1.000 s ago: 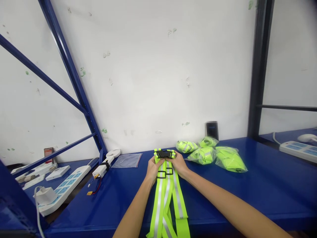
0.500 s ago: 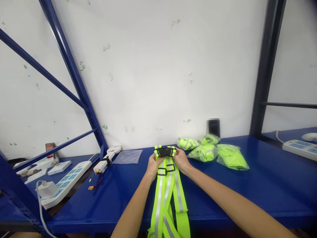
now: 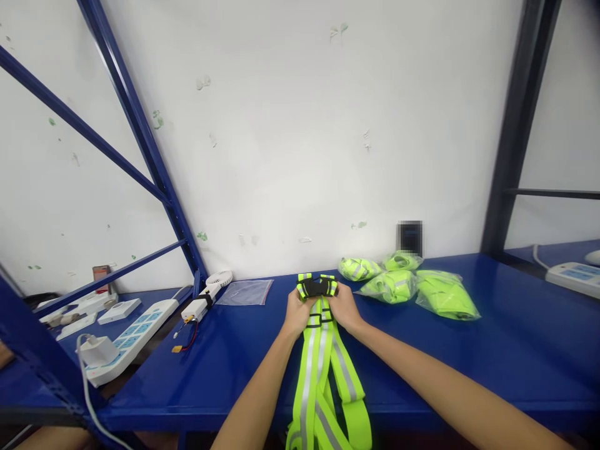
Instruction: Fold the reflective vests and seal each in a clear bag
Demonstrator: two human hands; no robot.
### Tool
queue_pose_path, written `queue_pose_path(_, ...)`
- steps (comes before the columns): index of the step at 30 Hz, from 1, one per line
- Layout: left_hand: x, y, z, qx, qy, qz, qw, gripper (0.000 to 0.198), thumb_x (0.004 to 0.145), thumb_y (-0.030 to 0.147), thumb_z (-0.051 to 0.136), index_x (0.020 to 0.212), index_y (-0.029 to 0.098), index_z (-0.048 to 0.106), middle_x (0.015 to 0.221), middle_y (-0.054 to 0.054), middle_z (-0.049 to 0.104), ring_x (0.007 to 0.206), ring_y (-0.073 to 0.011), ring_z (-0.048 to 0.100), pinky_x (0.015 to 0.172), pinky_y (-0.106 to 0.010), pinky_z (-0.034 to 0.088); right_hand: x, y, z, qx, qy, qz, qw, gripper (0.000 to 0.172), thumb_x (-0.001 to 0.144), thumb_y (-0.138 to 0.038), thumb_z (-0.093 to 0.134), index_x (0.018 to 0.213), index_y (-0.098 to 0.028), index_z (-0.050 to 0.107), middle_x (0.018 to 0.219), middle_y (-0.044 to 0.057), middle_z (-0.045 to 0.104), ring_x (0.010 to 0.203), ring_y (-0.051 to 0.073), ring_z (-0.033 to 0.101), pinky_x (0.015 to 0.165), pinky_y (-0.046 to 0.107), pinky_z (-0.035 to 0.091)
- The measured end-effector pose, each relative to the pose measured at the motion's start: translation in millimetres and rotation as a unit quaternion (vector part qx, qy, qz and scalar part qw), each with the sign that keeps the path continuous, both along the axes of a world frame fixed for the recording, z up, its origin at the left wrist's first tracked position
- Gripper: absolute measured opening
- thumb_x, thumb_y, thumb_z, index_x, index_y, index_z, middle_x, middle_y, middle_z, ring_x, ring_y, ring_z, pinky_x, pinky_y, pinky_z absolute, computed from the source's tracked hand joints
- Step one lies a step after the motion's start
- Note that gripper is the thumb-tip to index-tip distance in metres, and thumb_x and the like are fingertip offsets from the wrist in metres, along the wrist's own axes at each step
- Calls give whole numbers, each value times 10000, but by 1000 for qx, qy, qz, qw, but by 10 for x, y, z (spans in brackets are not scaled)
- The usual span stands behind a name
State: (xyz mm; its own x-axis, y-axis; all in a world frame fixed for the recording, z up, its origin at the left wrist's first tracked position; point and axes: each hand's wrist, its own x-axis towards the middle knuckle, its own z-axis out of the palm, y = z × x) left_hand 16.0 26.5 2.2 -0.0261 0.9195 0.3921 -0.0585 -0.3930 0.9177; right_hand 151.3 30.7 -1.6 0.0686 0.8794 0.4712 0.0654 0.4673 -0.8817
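A neon yellow reflective strap harness [image 3: 308, 369] with silver stripes hangs down over the front edge of the blue table. Its black buckle [image 3: 317, 287] is at the top, between my two hands. My left hand [image 3: 298, 311] grips the webbing at the buckle's left side, and my right hand [image 3: 344, 306] grips it at the right side. Black strap sliders [image 3: 314, 320] show just below the buckle. Some fingertips are hidden behind the straps.
Several bagged neon bundles [image 3: 445, 297] lie at the back right, near a blurred dark object [image 3: 410, 237]. A flat clear bag [image 3: 245, 292], a white fan [image 3: 219, 279] and power strips [image 3: 135, 340] are leftward. Blue rack posts [image 3: 140, 137] rise at left.
The buckle has tilted and my hands have closed in around it, drawing the straps near it closer together. The view has shifted slightly.
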Motion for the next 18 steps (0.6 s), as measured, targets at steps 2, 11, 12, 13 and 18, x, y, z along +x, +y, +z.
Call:
queue_pose_path(2, -22, 26, -10, 1, -2, 25, 1000, 299, 584, 199, 786, 859, 115, 706, 861, -76, 728, 829, -234, 647, 783, -318, 482, 6, -14, 20, 9, -22, 18, 1000, 222, 721, -189, 551, 897, -152, 681, 909, 74, 723, 842, 259, 639, 767, 372, 490)
queue_pose_path(11, -161, 70, -23, 22, 18, 70, 997, 207, 635, 142, 682, 839, 114, 704, 810, -57, 715, 744, -194, 623, 707, -283, 477, 161, -90, 258, -40, -18, 251, 967, 394, 765, -305, 659, 1129, -159, 617, 936, 38, 679, 771, 192, 615, 649, 309, 505)
queue_pose_path(12, -156, 62, -22, 22, 18, 62, 998, 221, 649, 157, 686, 866, 115, 700, 837, -63, 716, 767, -198, 629, 724, -287, 481, 170, -87, 269, -52, -2, 263, 963, 402, 755, -325, 678, 1116, -157, 622, 907, 36, 679, 750, 187, 612, 624, 298, 502)
queue_pose_path(13, -147, 54, -22, 19, 13, 52, 998, 241, 665, 181, 693, 897, 117, 694, 867, -68, 716, 797, -203, 636, 746, -293, 484, 175, -81, 274, -64, 16, 271, 960, 408, 738, -336, 702, 1096, -155, 629, 878, 32, 679, 740, 183, 609, 612, 288, 498)
queue_pose_path(18, -72, 19, -50, 5, -30, 13, 999, 361, 743, 355, 701, 1039, 158, 638, 1049, -85, 690, 983, -232, 625, 888, -335, 465, 140, -50, 233, -118, 119, 293, 941, 421, 648, -343, 795, 1005, -168, 656, 757, 2, 675, 659, 146, 592, 578, 246, 468)
